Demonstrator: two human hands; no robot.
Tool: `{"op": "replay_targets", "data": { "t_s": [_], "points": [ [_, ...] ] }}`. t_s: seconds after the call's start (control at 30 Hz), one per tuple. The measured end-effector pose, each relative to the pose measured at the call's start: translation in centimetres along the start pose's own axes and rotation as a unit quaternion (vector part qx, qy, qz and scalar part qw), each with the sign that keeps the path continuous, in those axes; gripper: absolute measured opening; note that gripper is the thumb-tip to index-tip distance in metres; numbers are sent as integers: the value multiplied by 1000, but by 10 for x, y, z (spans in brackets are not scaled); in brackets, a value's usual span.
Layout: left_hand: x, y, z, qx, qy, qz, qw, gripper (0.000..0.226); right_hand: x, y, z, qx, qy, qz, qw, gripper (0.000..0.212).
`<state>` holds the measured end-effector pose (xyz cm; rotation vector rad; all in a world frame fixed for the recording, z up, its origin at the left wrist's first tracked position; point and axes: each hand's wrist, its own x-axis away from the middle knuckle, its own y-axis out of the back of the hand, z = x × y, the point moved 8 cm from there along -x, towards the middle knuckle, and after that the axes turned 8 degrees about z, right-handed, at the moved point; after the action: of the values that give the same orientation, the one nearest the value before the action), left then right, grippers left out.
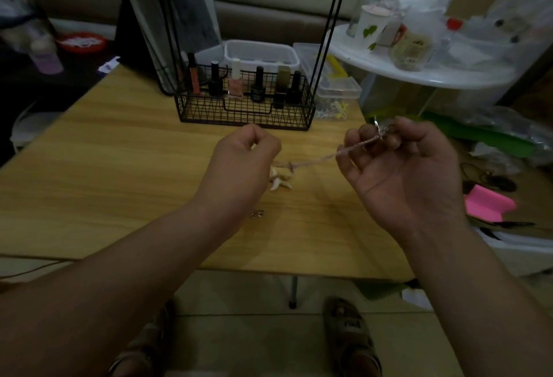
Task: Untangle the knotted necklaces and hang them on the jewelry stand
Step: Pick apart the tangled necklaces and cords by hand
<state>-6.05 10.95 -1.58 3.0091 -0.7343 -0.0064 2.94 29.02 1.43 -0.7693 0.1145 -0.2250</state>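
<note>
Pinkish twisted chain | stretched, pinched between left hand and right hand

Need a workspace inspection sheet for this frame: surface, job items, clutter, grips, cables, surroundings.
surface: wooden table, dimly lit.
job's things: necklaces twisted together, stretched between both hands; pale pendants near the left end; jewelry stand at the table's far side.
clutter: nail polish bottles in the stand's wire basket; clear plastic boxes behind it; small metal piece on the table by the left wrist.
grips: left hand pinches one end of the necklaces; right hand pinches the other.
cables: thin cord at the table's near-left edge, purpose unclear.
surroundings: white shelf crowded with containers on the right; pink object below it.
</note>
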Motion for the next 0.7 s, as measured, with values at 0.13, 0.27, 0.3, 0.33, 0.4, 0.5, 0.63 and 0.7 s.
{"op": "replay_targets", "data": {
  "t_s": [0.13, 0.27, 0.3, 0.33, 0.4, 0.5, 0.63, 0.7],
  "points": [
    [-2, -4, -3, -14, 5, 55, 998, 21, 0, 9, 13, -5, 18, -16, 1000, 30],
    [7, -23, -3, 13, 23, 171, 985, 30, 1, 15, 17, 5, 20, -31, 999, 31],
    [10, -27, -2, 26, 30, 200, 979, 31, 1, 16, 17, 7, 21, -34, 999, 31],
    [12, -31, -1, 38, 38, 223, 973, 31, 1, 17, 17, 9, 22, -39, 999, 30],
    [15, -36, 0, 62, 53, 259, 962, 30, -1, 20, 18, 20, 21, -52, 998, 29],
    [16, -40, 2, 93, 65, 294, 949, 27, -4, 27, 14, 62, 2, -77, 995, 26],
    [19, -47, 5, 127, 76, 334, 931, 20, -7, 29, 2, 99, -35, -84, 991, 24],
    [20, -51, 7, 141, 87, 340, 926, 23, -7, 27, -2, 109, -44, -80, 990, 23]
  ]
}}
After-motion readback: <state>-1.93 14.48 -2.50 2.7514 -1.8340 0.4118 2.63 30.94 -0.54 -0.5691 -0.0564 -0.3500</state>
